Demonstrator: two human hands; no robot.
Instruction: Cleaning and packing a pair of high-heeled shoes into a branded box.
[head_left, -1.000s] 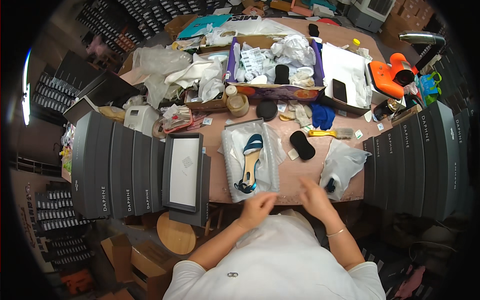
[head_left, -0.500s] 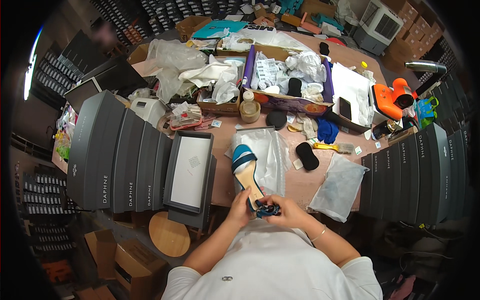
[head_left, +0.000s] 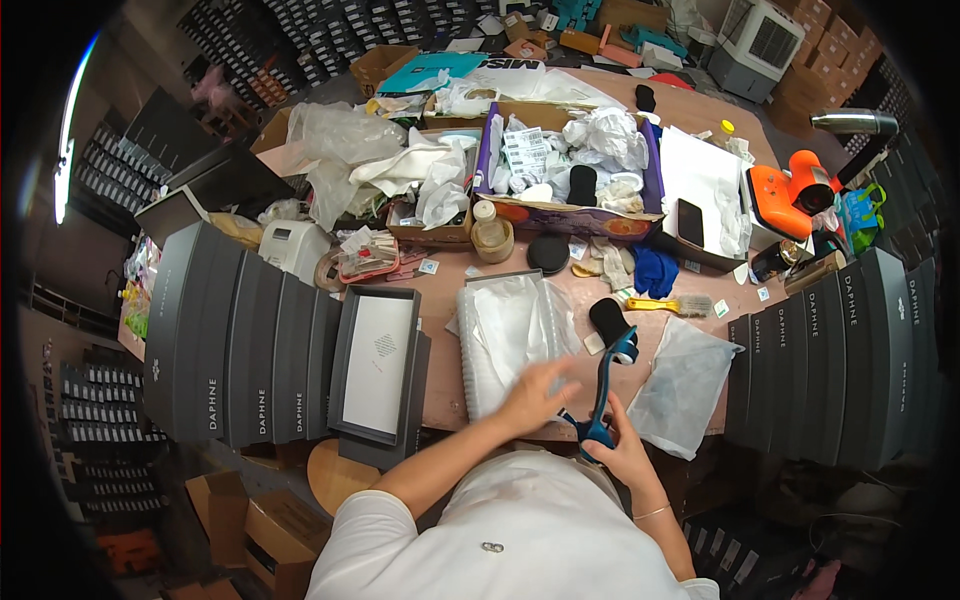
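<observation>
My right hand [head_left: 622,450] grips a blue high-heeled shoe [head_left: 605,385] by its heel end and holds it upright over the table's near edge. My left hand [head_left: 535,395] is blurred, with fingers spread flat on the white tissue paper inside an open shoe box [head_left: 508,335] in front of me. A clear plastic bag [head_left: 683,385] lies just right of the shoe. The box's grey lid [head_left: 378,362] rests to the left with its white inside facing up.
Stacks of dark grey shoe boxes [head_left: 240,350] stand at left and right [head_left: 835,350]. The far table holds a purple box of crumpled paper [head_left: 570,170], an orange tool [head_left: 785,190], a phone [head_left: 690,222], a yellow brush [head_left: 665,303] and a black foam block [head_left: 607,320].
The shoe has left the box and now stands in my right hand alone. My left hand has let go of it and moved onto the tissue paper in the box.
</observation>
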